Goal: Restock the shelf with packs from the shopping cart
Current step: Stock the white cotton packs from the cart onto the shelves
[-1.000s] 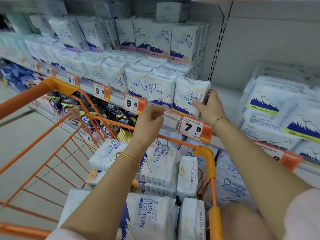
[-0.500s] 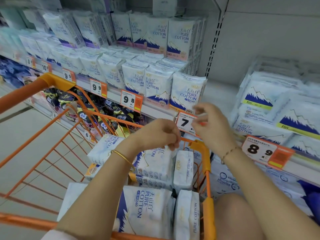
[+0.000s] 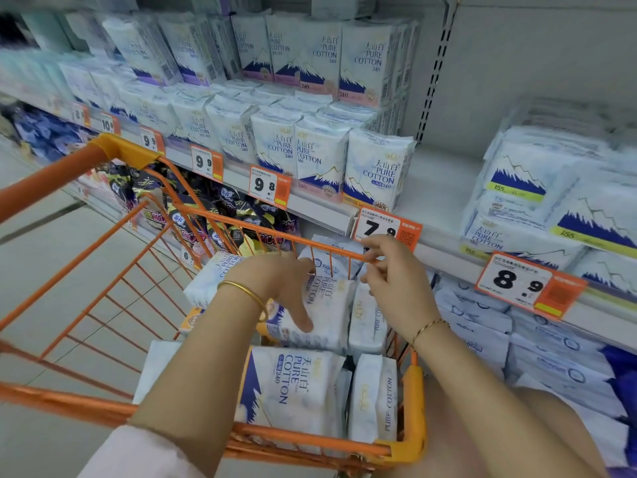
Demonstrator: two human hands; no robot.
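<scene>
Left hand (image 3: 279, 288), right hand (image 3: 396, 281) — fingers loosely curled.

- The shopping cart (image 3: 51, 182) is made of orange wire and has a thick orange handle. It stands right beside the shelf and has white packs inside.
- The front pack (image 3: 293, 384) in the cart is white. It shows a blue mountain and the words PURE COTTON, and it is turned on its side.
- The middle pack (image 3: 327, 315) lies just behind it, also turned sideways. The left hand (image 3: 275, 281) holds it, with the thumb on its front.
- Two thin packs (image 3: 374, 398) stand on edge by the cart's right wall.
- The shelf (image 3: 437, 188) is white. A row of packs (image 3: 310, 153) stands upright along its front edge. The last pack (image 3: 377, 170) is at the right end, with bare shelf beside it.
</scene>
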